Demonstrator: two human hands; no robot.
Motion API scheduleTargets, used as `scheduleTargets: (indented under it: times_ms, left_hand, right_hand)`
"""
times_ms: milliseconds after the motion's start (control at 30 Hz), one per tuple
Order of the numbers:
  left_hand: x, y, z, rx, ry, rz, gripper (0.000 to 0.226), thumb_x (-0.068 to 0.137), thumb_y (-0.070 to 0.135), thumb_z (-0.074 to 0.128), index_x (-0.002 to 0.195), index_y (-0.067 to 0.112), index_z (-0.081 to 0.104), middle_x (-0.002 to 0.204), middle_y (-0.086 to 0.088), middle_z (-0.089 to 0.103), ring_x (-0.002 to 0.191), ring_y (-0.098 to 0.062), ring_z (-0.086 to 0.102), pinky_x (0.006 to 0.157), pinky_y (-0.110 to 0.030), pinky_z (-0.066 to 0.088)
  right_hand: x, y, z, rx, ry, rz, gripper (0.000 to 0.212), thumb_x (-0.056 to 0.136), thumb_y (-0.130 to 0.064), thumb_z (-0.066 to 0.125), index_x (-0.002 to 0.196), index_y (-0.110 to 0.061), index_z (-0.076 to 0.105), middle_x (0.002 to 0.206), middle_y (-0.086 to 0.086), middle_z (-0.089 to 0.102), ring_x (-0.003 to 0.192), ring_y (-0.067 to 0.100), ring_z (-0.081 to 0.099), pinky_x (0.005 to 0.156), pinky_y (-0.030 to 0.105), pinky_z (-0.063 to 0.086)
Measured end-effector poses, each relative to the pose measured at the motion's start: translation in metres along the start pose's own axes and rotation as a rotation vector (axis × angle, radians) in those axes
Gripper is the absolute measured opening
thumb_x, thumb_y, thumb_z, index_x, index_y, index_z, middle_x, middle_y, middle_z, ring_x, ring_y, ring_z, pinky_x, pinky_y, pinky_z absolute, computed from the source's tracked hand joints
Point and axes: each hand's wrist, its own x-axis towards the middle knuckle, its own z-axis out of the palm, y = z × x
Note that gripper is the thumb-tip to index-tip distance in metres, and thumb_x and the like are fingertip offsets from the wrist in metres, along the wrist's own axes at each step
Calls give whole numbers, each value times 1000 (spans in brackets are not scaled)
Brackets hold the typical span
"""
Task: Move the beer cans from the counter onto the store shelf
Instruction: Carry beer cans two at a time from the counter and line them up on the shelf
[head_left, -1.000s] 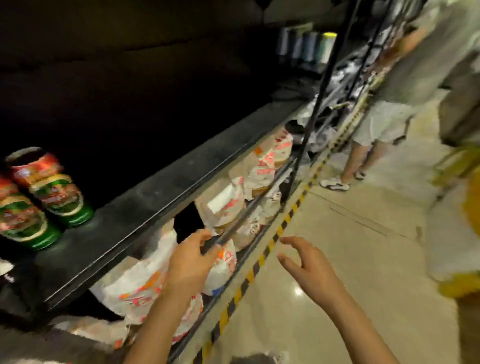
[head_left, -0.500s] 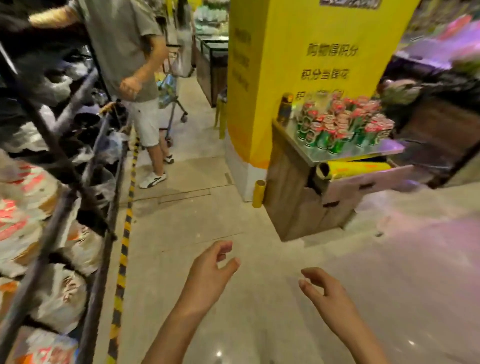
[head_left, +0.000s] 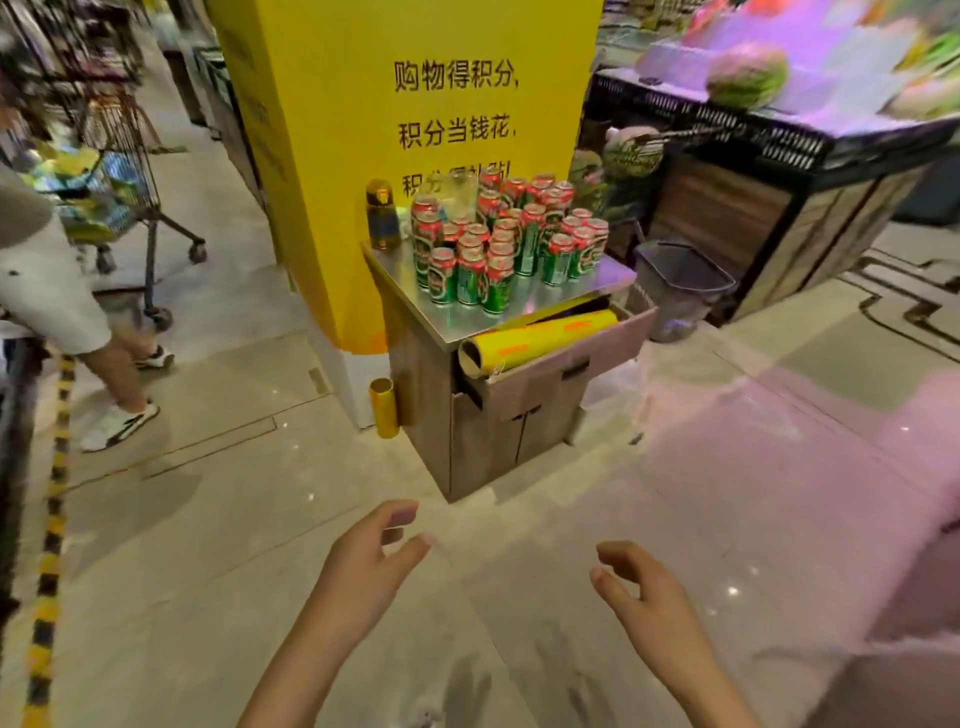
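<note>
1. Green-and-red beer cans (head_left: 506, 236) stand upright in a tight cluster on the counter (head_left: 566, 296), filling most of its steel top from the left edge back toward the yellow pillar (head_left: 363, 156).
2. Both hands hover low over the floor, well apart from the cans and short of the counter's front corner.
3. On the left, the left hand (head_left: 363, 561) is empty, fingers loosely curled with thumb apart.
4. On the right, the right hand (head_left: 647, 597) is also empty, fingers relaxed and slightly bent.
5. Each can has a green body, a red band near the top and a silver lid.
6. Below the counter's front edge a drawer (head_left: 571, 348) hangs pulled out, with a yellow paper roll (head_left: 535, 340) lying in it.
7. Just right of the counter sits a dark bin (head_left: 680, 286); its contents cannot be made out.
</note>
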Motion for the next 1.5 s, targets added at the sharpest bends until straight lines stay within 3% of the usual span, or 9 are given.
scheduleTargets:
  times_ms: [400, 633, 767, 900, 1000, 1133, 1233, 1367, 1500]
  left_hand:
    - [249, 79, 32, 40, 55, 34, 31, 89, 22, 61, 120, 20, 57, 116, 4, 59, 108, -12, 54, 87, -25, 40]
    - [360, 146, 76, -5, 0, 102, 27, 89, 21, 61, 115, 26, 56, 111, 13, 60, 105, -4, 55, 71, -5, 39]
    - [413, 162, 94, -32, 81, 79, 26, 89, 23, 60, 114, 27, 56, 111, 16, 59, 103, 1, 54, 79, -13, 42]
    - [452, 166, 100, -59, 211, -21, 27, 89, 22, 62, 115, 22, 57, 112, 10, 60, 105, -9, 57, 79, -17, 44]
    - [473, 168, 99, -99, 327, -91, 26, 88, 17, 62, 114, 18, 58, 112, 3, 61, 104, -14, 58, 74, -15, 42]
    - [500, 165, 88, -104, 465, -151, 26, 87, 11, 63, 112, 12, 59, 108, -3, 64, 103, -20, 60, 77, -21, 43]
    - [521, 161, 72, -61, 537, -194, 35, 86, 11, 64, 120, 5, 58, 113, -7, 63, 101, -20, 58, 84, -27, 41]
    - [554, 153, 45, -54, 581, -214, 43, 84, 16, 67, 124, 7, 54, 121, -10, 61, 104, -19, 56, 91, -32, 43]
    - [592, 145, 24, -53, 585, -219, 58, 78, 17, 74, 130, 7, 48, 127, -11, 57, 110, -20, 53, 93, -29, 39]
  right_hand:
    - [245, -56, -50, 48, -4, -57, 26, 93, -28, 57, 119, -27, 57, 120, -12, 57, 116, 5, 49, 92, 21, 37]
    - [365, -53, -83, 58, -37, -60, 24, 91, -20, 61, 115, -22, 59, 114, -7, 61, 111, 10, 54, 87, 23, 39]
    - [455, -63, -98, 67, -127, -121, 23, 90, -18, 62, 111, -24, 56, 112, -4, 61, 109, 14, 56, 87, 24, 40]
    - [537, -85, -113, 56, -223, -203, 29, 88, -14, 64, 112, -25, 51, 110, -3, 59, 112, 17, 54, 95, 32, 44]
    - [590, -103, -125, 4, -289, -262, 41, 89, -18, 64, 127, -20, 49, 115, -4, 56, 112, 13, 53, 87, 26, 44]
    - [648, -129, -133, 30, -301, -301, 53, 87, -20, 66, 134, -21, 43, 124, -8, 50, 119, 10, 46, 99, 30, 39]
    - [687, -144, -129, 6, -288, -352, 56, 84, -17, 69, 133, -15, 42, 122, -5, 50, 115, 9, 46, 94, 23, 35]
    - [731, -159, -112, 23, -297, -326, 76, 81, -17, 73, 144, -13, 29, 146, 3, 38, 134, 18, 36, 109, 33, 31]
    - [761, -169, -95, 17, -307, -304, 92, 77, -14, 77, 148, -13, 20, 152, 6, 30, 139, 21, 29, 112, 35, 26]
